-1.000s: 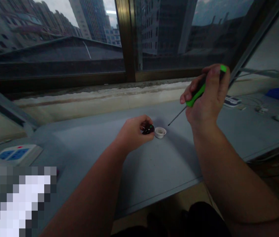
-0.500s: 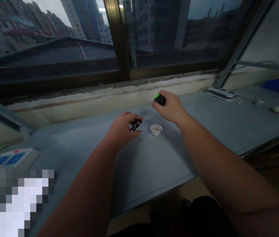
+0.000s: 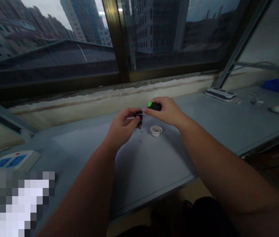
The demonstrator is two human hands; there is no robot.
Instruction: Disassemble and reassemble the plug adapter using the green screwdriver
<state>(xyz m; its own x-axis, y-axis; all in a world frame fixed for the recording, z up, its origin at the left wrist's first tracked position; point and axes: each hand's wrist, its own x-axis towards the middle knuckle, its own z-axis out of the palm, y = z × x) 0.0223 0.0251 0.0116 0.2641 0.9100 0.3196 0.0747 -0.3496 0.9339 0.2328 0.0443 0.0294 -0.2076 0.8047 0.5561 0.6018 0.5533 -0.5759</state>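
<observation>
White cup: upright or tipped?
Upright: the white cup stands base-down on the grey tabletop, round rim facing up. Too small to tell what's inside.

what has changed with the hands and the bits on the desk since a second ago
The right hand has swung down and left with the screwdriver, close to the left hand. The left hand has moved left and away from the white cup. Two small bits now show on the desk; they may have been hidden before. Unchanged: the screwdriver and black part remain held, the cup upright.
</observation>
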